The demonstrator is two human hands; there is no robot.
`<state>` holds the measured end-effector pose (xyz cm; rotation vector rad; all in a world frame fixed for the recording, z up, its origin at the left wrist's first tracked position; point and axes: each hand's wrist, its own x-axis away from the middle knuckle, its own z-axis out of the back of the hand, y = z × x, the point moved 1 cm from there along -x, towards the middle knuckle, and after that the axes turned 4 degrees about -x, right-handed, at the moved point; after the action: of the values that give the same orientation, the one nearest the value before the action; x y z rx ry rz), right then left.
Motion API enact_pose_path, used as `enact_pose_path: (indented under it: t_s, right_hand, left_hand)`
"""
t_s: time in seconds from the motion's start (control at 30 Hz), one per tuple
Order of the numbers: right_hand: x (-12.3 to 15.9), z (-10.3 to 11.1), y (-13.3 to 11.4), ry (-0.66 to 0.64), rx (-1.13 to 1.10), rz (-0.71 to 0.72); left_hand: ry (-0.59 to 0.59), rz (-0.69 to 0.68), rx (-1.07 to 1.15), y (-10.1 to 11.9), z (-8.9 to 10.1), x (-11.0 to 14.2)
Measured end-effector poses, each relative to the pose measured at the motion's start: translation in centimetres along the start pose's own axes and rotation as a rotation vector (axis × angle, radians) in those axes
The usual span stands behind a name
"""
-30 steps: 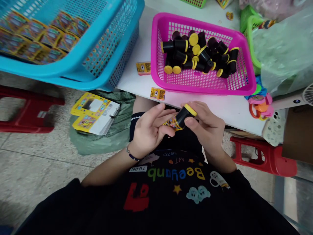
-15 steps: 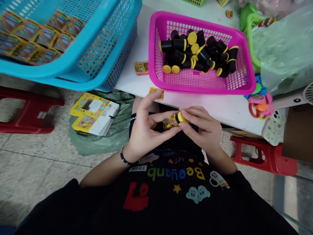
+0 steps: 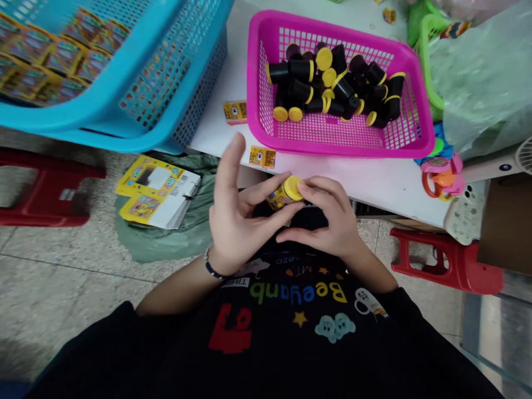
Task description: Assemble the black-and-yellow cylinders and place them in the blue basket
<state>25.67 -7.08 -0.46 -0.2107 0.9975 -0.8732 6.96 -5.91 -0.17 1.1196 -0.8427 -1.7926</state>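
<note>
tiled floor [image 3: 54, 288] stretches below the white surface [image 3: 220, 127], where a pink basket [image 3: 332, 145] of black tubes [image 3: 303, 72] sits at upper centre of the frame and a blue basket [image 3: 137, 111] of printed cards fills the upper left. your tube [image 3: 286, 194], yellow cap up and label showing, is at centre between your hands. fingers of your right hand [image 3: 328, 216] curl narrowly over the cap; your left hand [image 3: 243, 216] has fingers on the label end, one raised clear. grip the cap snugly so the tube cannot slip.

The person wears a black short-sleeved T-shirt [image 3: 291, 354] with multicoloured lettering [image 3: 298, 293], and a red emblem [image 3: 230, 330] and blue cloud figures [image 3: 334, 327] below the lettering; a dark beaded bracelet [image 3: 213, 270] circles the left wrist [image 3: 220, 257].
</note>
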Motion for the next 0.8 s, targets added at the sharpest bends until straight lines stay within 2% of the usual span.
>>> enact_pose_path:
  t_s: [0.07,0.1,0.2,0.3,0.5,0.6,0.8]
  right_hand:
    - [0.1,-0.2,0.1,-0.032,0.052,0.022]
    - [0.1,-0.2,0.1,-0.027,0.055,0.032]
    - [0.0,-0.4,0.1,-0.020,0.036,0.072]
    - [-0.3,-0.4,-0.2,-0.054,0.053,0.104]
    - [-0.6,-0.5,-1.1,-0.052,0.066,0.199]
    - [-0.5,-0.7,-1.3,-0.029,0.093,0.249]
    - [-0.6,-0.8,-1.1,-0.039,0.158,0.272]
  left_hand:
    - [0.036,0.029,0.165,-0.1,0.1,-0.5]
    - [0.016,0.045,0.243,-0.4,0.1,-0.7]
    - [-0.222,0.138,0.418,-1.8,-0.4,-1.3]
    - [-0.367,0.203,0.554,-3.1,-0.7,-1.6]
    - [-0.620,0.224,0.767,-2.6,-0.2,-1.3]
    - [-0.610,0.207,0.741,-2.4,0.0,-1.1]
    - [-0.412,0.144,0.569,-1.5,-0.6,-0.8]
